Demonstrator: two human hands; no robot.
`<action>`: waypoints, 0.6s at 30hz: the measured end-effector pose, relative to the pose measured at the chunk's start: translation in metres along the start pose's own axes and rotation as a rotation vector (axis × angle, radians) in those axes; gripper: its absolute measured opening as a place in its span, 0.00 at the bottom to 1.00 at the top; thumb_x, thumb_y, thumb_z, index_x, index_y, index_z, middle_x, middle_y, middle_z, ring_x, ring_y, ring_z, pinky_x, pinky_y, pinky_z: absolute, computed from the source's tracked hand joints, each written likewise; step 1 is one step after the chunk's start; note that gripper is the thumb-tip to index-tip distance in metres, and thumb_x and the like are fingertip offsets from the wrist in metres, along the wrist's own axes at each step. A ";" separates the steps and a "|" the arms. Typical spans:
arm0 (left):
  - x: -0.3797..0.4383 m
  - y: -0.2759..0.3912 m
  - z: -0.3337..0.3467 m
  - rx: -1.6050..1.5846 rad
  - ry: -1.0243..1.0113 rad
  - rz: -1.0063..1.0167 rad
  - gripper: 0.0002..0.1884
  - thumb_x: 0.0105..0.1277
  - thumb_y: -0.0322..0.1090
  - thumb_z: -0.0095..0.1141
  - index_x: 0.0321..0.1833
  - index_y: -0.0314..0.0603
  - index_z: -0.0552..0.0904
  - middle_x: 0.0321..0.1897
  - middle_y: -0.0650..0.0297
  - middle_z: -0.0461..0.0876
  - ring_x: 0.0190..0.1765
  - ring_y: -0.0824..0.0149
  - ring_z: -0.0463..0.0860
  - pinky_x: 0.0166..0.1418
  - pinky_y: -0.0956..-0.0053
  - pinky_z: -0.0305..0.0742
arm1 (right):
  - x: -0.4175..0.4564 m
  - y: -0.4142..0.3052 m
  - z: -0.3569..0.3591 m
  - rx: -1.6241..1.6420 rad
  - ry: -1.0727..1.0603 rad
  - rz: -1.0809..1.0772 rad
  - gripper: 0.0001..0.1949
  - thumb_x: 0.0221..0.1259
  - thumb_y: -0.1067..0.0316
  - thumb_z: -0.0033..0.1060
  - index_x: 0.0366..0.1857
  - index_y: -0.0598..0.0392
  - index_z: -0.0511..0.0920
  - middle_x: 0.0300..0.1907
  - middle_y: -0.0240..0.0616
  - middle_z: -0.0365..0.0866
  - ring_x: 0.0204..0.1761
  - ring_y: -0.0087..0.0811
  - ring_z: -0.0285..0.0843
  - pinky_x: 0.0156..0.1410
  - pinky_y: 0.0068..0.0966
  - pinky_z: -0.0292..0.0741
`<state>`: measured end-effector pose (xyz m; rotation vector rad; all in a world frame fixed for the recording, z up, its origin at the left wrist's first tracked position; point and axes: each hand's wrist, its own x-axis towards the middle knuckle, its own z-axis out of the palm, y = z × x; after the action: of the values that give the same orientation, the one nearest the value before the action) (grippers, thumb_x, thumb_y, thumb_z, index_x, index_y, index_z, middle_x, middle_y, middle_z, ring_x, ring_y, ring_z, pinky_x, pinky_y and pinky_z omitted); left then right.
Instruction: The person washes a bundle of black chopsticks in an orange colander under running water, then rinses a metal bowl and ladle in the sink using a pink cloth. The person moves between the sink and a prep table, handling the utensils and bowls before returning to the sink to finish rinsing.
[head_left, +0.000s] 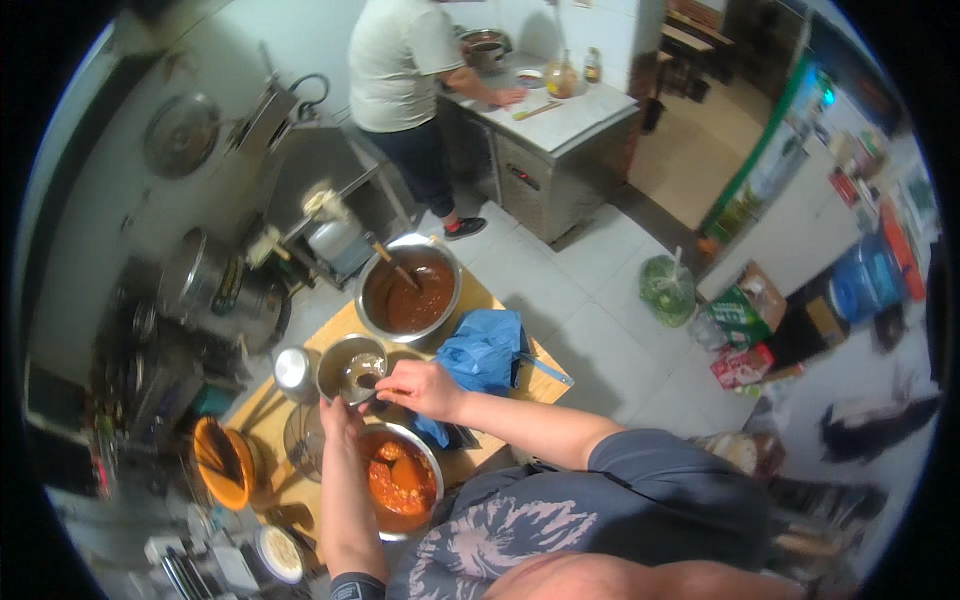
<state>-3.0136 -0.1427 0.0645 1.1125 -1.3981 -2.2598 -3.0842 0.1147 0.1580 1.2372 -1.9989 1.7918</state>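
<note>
My left hand (341, 416) grips the near rim of a small metal pot (322, 373) with a shiny liquid inside. At the pot's right rim is my right hand (416, 388), its fingers pinched together; whether something thin is between them cannot be told. Beyond the pot stands a large metal bowl (361, 307) of brown sauce (412, 304) with a wooden-handled utensil (390, 259) leaning in it. Nearer to me, a metal bowl (439, 465) holds red-orange oily food (397, 499), partly under my left forearm. A blue plastic bag (484, 349) lies right of the pot.
The wooden table (544, 375) also bears a metal container (294, 370) and a wire strainer (304, 442). An orange basin (244, 469) stands at left. Another person (397, 75) works at a counter (555, 124) beyond. A bag of greens (666, 291) sits on the tiled floor.
</note>
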 end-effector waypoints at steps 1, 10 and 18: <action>-0.016 0.005 0.004 -0.060 -0.004 0.031 0.24 0.68 0.20 0.34 0.66 0.49 0.63 0.61 0.51 0.70 0.54 0.47 0.80 0.38 0.54 0.87 | 0.002 -0.001 0.003 0.039 0.014 -0.043 0.07 0.54 0.66 0.70 0.36 0.50 0.86 0.27 0.36 0.79 0.28 0.34 0.78 0.32 0.27 0.75; -0.153 0.057 0.012 -0.211 0.099 0.171 0.30 0.61 0.16 0.42 0.68 0.46 0.63 0.52 0.48 0.75 0.42 0.54 0.85 0.24 0.71 0.84 | 0.022 -0.065 0.003 0.068 -0.385 0.033 0.06 0.57 0.70 0.65 0.37 0.55 0.82 0.32 0.38 0.79 0.31 0.34 0.79 0.33 0.26 0.76; -0.312 0.046 -0.067 -0.388 0.265 0.278 0.36 0.59 0.17 0.42 0.73 0.48 0.60 0.52 0.54 0.77 0.40 0.62 0.86 0.34 0.70 0.89 | 0.025 -0.132 0.023 0.126 -0.824 -0.409 0.10 0.51 0.76 0.62 0.38 0.52 0.80 0.34 0.38 0.77 0.34 0.40 0.79 0.37 0.32 0.76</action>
<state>-2.7630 -0.0318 0.2339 0.9745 -0.8978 -1.9852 -3.0028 0.0924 0.2650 2.5061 -1.7361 1.3237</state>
